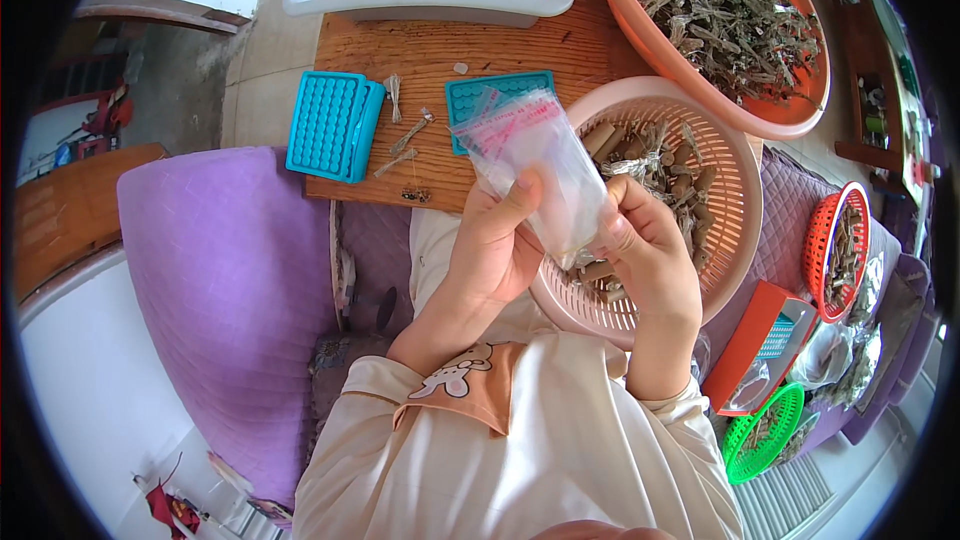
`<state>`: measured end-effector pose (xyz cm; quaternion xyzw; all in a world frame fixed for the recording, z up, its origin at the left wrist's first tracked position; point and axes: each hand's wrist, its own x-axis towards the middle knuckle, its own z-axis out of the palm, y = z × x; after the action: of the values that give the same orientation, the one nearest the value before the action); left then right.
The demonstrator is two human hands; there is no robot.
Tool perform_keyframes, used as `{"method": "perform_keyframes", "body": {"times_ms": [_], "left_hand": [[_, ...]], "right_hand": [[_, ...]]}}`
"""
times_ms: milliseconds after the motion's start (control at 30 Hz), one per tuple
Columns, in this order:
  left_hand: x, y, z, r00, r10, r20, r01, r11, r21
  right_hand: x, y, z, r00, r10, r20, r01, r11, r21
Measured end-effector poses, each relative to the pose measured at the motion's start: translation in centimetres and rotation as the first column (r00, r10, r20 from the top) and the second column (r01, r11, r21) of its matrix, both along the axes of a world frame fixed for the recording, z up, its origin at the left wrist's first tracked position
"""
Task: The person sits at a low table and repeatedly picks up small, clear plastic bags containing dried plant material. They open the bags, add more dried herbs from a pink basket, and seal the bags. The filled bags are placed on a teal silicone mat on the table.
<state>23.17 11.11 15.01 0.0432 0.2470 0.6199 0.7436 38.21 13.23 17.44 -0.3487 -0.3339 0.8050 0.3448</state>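
A small stack of clear plastic zip bags (562, 180) with a pink-printed top strip is held up over my lap. My left hand (492, 245) grips it from the left, thumb pressed on the front. At its lower right edge, the thumb and fingers of my right hand (655, 260) pinch the plastic. Behind the bags a flat teal mould tray (500, 87) lies on the wooden table (440, 45), partly covered from view. Just beyond my right hand, a pink slotted basket (735, 190) contains brown tube-like pieces and clear wrapped bits.
Stacked teal trays (332, 130) sit at the table's left edge, beside a tied bundle of pale strands (394, 100). A white bin (430, 5) of brown pieces and an orange basin (690, 90) stand farther back. Red (820, 240) and green (745, 465) baskets are at right.
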Motion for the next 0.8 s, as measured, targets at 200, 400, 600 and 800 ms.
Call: {"method": "perform_keyframes", "body": {"times_ms": [200,400,600,800], "left_hand": [[-1.1,1.0,-0.3,0.987,0.15,0.056,-0.15,0.989,-0.016],[-2.4,1.4,0.0,0.989,0.131,0.064,-0.129,0.991,-0.031],[-3.2,0.5,-2.1,0.968,-0.121,0.219,0.083,0.981,0.178],[-1.4,0.7,0.3,0.95,-0.307,0.055,0.297,0.944,0.144]], "right_hand": [[1.0,-0.1,-0.4,0.98,-0.13,-0.148,0.112,0.986,-0.122],[2.1,0.5,-0.5,0.793,-0.413,-0.447,0.318,0.908,-0.273],[1.7,0.6,-0.6,0.839,-0.456,-0.298,0.413,0.889,-0.199],[0.7,-0.1,-0.8,0.944,-0.322,-0.07,0.323,0.946,0.005]]}}
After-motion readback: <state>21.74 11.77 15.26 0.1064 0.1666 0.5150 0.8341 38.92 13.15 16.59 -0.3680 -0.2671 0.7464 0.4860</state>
